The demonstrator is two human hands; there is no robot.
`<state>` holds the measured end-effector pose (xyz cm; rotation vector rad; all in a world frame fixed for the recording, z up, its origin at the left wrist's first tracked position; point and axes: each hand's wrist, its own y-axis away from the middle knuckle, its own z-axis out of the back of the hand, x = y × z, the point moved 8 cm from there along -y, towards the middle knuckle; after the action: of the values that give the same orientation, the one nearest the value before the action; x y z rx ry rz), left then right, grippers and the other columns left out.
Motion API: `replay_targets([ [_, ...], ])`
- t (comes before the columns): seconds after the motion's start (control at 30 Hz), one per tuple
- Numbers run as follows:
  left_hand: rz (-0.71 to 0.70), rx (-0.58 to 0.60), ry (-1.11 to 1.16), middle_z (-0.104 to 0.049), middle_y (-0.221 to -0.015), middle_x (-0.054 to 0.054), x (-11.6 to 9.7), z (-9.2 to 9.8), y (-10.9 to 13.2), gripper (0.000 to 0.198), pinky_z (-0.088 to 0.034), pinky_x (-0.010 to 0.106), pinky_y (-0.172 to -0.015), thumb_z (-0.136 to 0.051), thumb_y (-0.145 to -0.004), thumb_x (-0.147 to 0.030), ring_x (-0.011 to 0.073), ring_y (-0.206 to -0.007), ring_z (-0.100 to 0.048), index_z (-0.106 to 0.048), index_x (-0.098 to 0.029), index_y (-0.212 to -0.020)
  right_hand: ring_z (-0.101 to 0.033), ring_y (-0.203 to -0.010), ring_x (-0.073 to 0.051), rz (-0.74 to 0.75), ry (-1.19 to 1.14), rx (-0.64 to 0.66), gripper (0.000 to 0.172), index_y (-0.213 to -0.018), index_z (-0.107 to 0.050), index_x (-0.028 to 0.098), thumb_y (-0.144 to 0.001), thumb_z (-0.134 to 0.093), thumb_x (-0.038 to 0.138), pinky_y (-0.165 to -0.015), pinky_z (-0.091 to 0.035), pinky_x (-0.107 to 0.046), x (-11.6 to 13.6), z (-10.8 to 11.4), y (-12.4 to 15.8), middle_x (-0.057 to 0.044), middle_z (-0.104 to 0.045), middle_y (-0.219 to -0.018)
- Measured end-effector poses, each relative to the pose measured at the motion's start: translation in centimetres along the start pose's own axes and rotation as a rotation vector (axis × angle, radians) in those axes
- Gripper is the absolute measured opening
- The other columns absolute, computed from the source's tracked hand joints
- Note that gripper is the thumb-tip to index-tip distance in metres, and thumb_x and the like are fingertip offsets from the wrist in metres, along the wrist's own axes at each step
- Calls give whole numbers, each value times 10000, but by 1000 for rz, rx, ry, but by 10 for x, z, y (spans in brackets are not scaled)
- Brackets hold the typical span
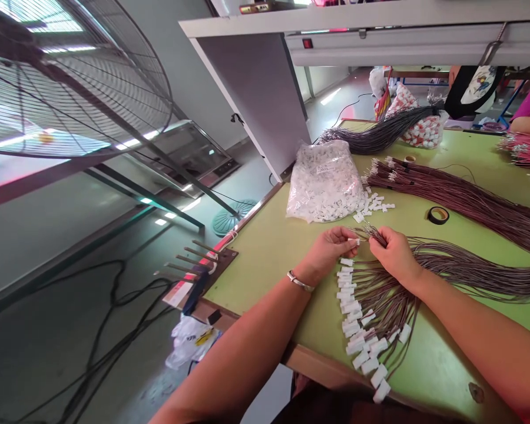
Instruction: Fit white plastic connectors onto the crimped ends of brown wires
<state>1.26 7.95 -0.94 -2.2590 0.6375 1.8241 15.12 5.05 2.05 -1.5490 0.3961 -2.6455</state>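
My left hand (333, 248) pinches a small white connector (357, 242) between thumb and fingertips. Close beside it, my right hand (394, 254) is closed around a bunch of thin brown wires (378, 237), whose bare metal ends stick out toward the left hand. Whether a wire sits inside the pinched connector is too small to tell. Below the hands, a row of white connectors (348, 294) on brown wires fans down to the table's front edge. The rest of the wire bundle (481, 274) runs off to the right, under my right wrist.
A clear bag of white connectors (324, 182) stands behind the hands, with loose connectors (373, 203) spilling beside it. Black tape (437, 215) and a reddish-brown wire bundle (459, 191) lie farther right. A pegged plate (221, 272) sits at the left edge, near a large fan (79, 82).
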Motion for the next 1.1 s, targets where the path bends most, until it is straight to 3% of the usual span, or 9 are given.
replay_targets([
  [0.27,-347,-165,-357,-695,-760,36,-18,-3,9,44,-518,249,-665,-702,-699,-199,131,-679,-619,-677,-166,-715,-343,-529,-98,-117,-172,122,212,-600,-451,195,-689,-514,376,-493,-285,-231,-10,-10,-1,50,-395,-539],
  [0.43,-390,-162,-470,-700,-771,40,-21,-4,9,26,-520,274,-693,-696,-691,-161,152,-691,-630,-689,-185,-695,-354,-545,-96,-136,-231,165,238,-615,-461,186,-702,-535,396,-502,-297,-225,-20,-17,-4,51,-407,-551],
  [0.57,-353,-137,-465,-696,-765,39,-16,-8,6,28,-517,267,-670,-701,-687,-168,140,-662,-620,-676,-176,-678,-369,-566,-105,-114,-180,148,231,-610,-443,192,-714,-518,384,-522,-308,-229,-22,-16,-5,48,-408,-559],
  [0.73,-199,-168,-170,-643,-604,4,-6,-5,2,153,-492,226,-584,-745,-655,-232,106,-571,-585,-629,-146,-706,-387,-538,-110,-93,-63,155,194,-611,-430,202,-754,-485,321,-519,-310,-235,-14,-12,-4,42,-422,-547],
  [0.93,-24,-84,-55,-623,-528,9,0,-5,-3,247,-464,193,-495,-776,-607,-287,80,-458,-550,-622,-112,-688,-508,-661,-158,287,515,156,113,-819,-580,173,-831,-469,189,-606,-322,-267,19,-11,5,-58,-619,-759],
  [1.1,49,-112,-13,-622,-536,12,3,-1,-3,226,-439,176,-449,-776,-596,-266,79,-451,-551,-622,-117,-666,-531,-674,-170,409,793,185,173,-816,-606,164,-870,-441,167,-601,-299,-282,28,-17,11,-81,-628,-765],
])
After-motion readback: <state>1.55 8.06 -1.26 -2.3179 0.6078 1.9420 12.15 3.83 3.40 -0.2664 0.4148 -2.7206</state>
